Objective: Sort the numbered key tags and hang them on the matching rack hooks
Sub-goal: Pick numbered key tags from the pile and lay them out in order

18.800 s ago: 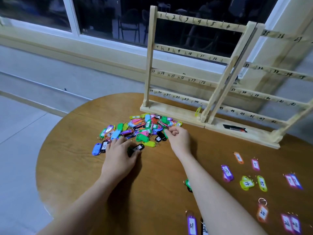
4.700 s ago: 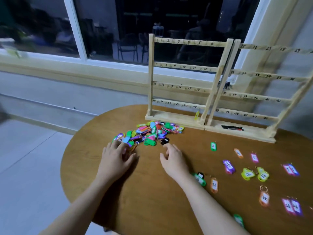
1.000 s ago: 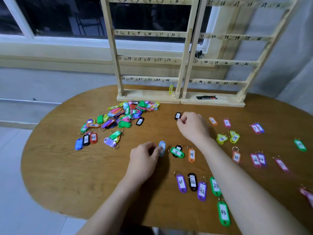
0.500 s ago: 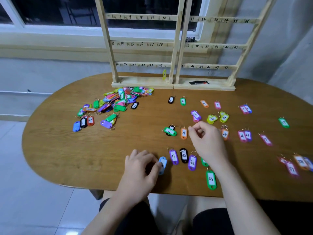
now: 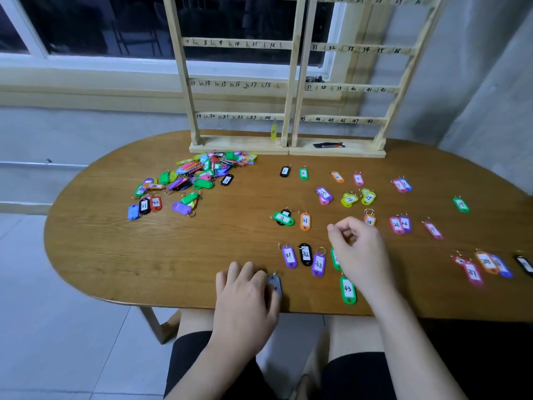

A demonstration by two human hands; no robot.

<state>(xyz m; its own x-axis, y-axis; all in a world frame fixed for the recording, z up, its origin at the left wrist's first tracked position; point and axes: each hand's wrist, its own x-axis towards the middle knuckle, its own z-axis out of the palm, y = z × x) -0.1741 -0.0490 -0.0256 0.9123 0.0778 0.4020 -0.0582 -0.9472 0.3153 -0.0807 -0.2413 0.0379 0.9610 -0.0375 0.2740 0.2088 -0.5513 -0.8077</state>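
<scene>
Where left hand [image 5: 245,295] rests, blue tag [image 5: 275,285] touching

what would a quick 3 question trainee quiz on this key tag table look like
1. True or false: a yellow tag already hangs on the wooden rack.
2. What does the left hand touch? A) a light blue tag B) the green 43 tag C) the rack
3. Fill in: the unsorted pile of tags lies on the ___ side of the table as seen from the head camera.

Key
1. True; it hangs by the 24 mark.
2. A; the light blue tag lies by its fingertips, while the green 43 tag lies below the right hand.
3. Left.
</scene>
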